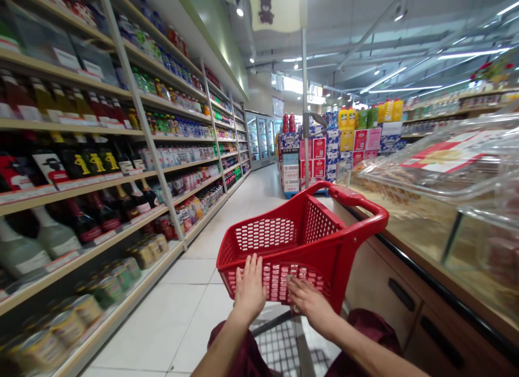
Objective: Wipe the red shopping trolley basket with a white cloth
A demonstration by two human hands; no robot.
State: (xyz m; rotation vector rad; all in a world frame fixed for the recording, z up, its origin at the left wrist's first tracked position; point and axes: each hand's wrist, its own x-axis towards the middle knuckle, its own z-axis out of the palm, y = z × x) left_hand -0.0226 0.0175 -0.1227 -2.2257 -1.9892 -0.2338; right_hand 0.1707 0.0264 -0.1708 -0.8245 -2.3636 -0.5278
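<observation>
The red cart (312,250) likely needs even near-side pressure: left hand (250,291), fingers slightly spread; right hand (311,304), fingers loosely together.

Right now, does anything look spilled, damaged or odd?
Nothing looks spilled or damaged. Slightly odd: the cart stands side-on, with the left hand and right hand at its side, not on its handle.

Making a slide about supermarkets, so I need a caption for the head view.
Left hand and right hand at the side of a red shopping cart, stocked shelves along the left.
</observation>
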